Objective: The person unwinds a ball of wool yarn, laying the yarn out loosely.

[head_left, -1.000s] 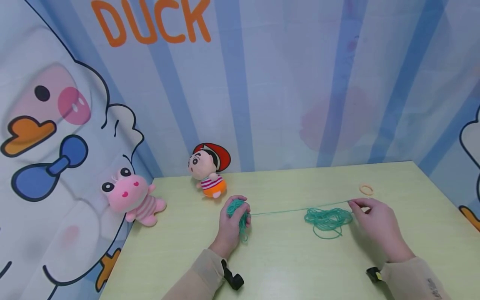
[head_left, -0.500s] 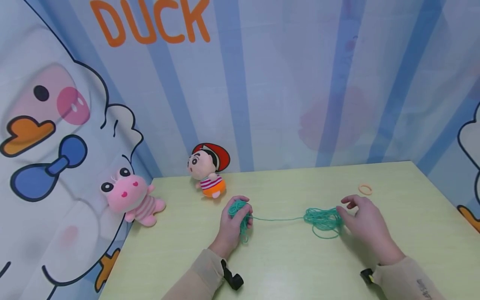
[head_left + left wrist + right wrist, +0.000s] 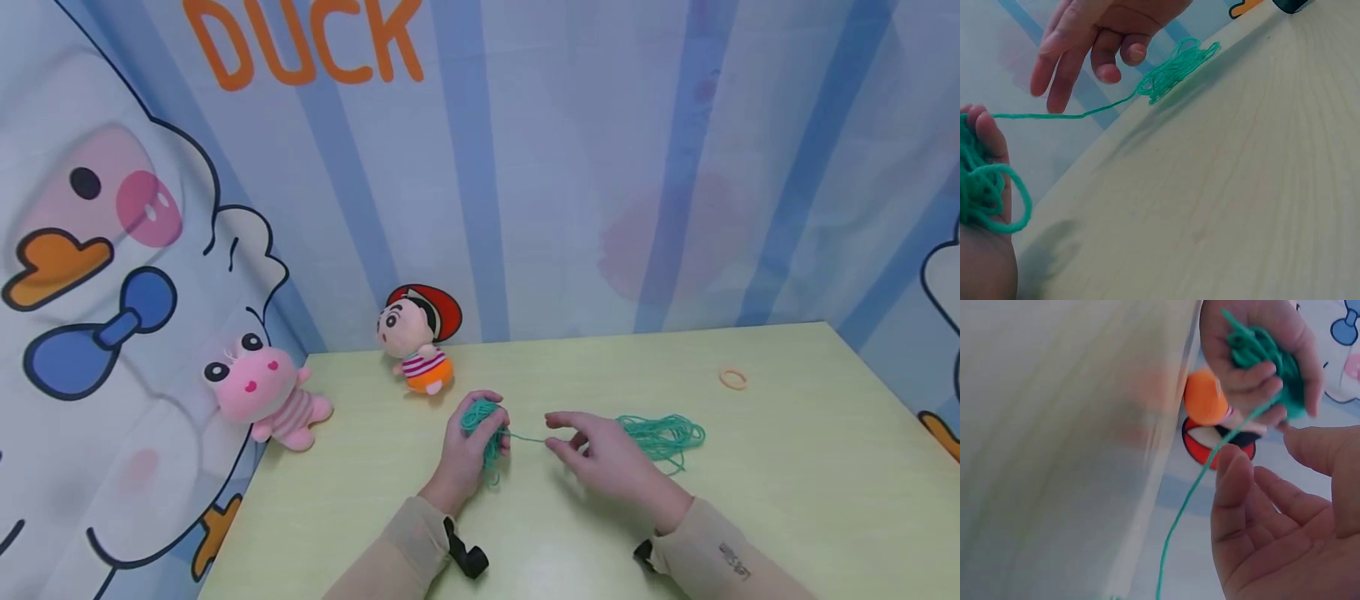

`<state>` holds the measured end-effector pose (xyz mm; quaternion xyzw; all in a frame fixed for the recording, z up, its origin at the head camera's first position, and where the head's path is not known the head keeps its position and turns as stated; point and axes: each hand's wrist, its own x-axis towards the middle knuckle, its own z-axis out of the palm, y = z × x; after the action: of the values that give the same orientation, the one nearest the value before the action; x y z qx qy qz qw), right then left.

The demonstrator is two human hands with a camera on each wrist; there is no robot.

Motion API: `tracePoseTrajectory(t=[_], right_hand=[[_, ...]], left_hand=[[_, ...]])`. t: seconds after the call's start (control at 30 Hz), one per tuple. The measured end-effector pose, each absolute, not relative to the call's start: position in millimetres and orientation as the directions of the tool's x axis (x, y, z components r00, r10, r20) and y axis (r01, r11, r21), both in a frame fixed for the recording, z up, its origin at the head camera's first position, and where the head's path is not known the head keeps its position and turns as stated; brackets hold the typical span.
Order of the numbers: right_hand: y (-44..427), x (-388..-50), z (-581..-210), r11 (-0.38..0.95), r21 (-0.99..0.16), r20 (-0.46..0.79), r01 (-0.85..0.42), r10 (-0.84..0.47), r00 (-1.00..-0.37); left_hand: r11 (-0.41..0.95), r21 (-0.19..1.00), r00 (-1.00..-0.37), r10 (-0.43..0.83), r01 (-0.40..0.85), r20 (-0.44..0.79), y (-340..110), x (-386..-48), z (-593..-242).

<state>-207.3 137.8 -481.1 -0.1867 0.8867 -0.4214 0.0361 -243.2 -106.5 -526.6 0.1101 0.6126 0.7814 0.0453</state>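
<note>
A small bundle of green yarn [image 3: 480, 414] sits in my left hand [image 3: 457, 462], whose fingers and thumb curl round it. One loop hangs below that palm. From the bundle a single strand [image 3: 1104, 108] runs to a loose pile of the same yarn [image 3: 663, 437] on the table to the right. My right hand [image 3: 618, 462] is over the table between bundle and pile, hiding part of the pile in the head view. Its thumb and forefinger stand apart near the strand; in the right wrist view the strand [image 3: 1188, 500] passes beside the fingers, not pinched.
A pink plush hippo [image 3: 262, 392] leans at the table's left edge. Behind my left hand stands a plush doll with a red cap [image 3: 416, 337]. An orange ring-shaped band [image 3: 732, 380] lies at the back right. A duck-printed cloth [image 3: 570, 167] hangs behind the table [image 3: 540, 542].
My right hand has let go of the strand it pinched at the right and moved left, close to my left hand. The left hand has barely moved and still holds the yarn bundle.
</note>
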Motion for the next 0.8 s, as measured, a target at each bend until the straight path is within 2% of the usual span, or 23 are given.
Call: tracePoseTrajectory(t=[0.17,0.3,0.53,0.8], right_hand=[[112.6,-212.7,-485.8,0.569,-0.759,0.052,-0.317,-0.433,-0.900],[103.6,-214.2,-487.2,0.570,-0.749,0.071,-0.337,-0.437,-0.897],[108.4,-211.2,-481.2,0.589,-0.748,0.119,-0.305,-0.333,-0.935],[148.0,-208.3,-472.0,0.565,-0.776,0.225,-0.282,-0.171,-0.959]], left_hand=[[-0.258,0.964,-0.968,0.222,0.058,0.118,-105.9,-242.7,-526.8],[-0.245,0.967,-0.965,0.231,0.065,0.124,-105.6,-242.9,-526.6],[-0.235,0.969,-0.964,0.233,0.073,0.129,-105.7,-243.0,-527.0],[-0.226,0.970,-0.966,0.219,0.087,0.138,-106.1,-243.2,-527.2]])
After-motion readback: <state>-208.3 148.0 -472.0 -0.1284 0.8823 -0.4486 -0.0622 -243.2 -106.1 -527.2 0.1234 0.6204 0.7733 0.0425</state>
